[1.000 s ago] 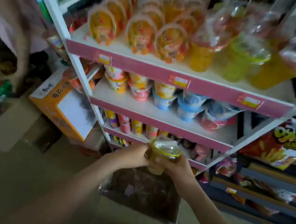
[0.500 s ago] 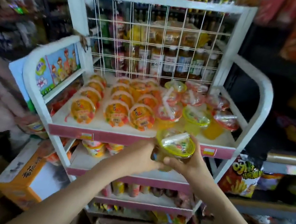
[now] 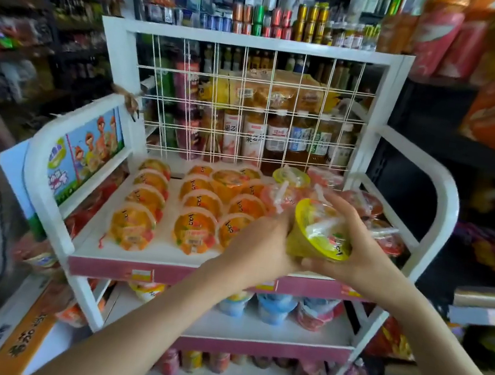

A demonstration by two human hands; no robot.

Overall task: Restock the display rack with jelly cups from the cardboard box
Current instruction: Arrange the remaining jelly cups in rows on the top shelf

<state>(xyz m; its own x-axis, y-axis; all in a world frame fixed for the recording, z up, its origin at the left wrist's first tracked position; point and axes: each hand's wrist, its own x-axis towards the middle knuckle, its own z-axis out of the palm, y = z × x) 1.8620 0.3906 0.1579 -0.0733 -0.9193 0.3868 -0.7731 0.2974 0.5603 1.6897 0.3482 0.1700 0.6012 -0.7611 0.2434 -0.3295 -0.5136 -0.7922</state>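
Note:
A yellow jelly cup (image 3: 320, 231) with a clear lid and a straw on top hangs tilted over the right front of the white display rack's (image 3: 51, 208) top shelf. My left hand (image 3: 263, 245) grips its left side and my right hand (image 3: 355, 253) holds it from the right and below. Several orange jelly cups (image 3: 195, 234) lie in rows on the shelf's left and middle. Red and yellow cups (image 3: 293, 178) stand at its right back. The cardboard box is out of view.
A white wire grid (image 3: 252, 107) backs the top shelf, with bottles behind it. Lower shelves hold blue and red cups (image 3: 272, 308). An orange and white carton (image 3: 22, 333) sits at the rack's lower left. Snack bags fill the shelving at right.
Both hands have lifted the yellow cup from low in front of the rack up to the top shelf's right front. My view has risen from the floor to the rack's top.

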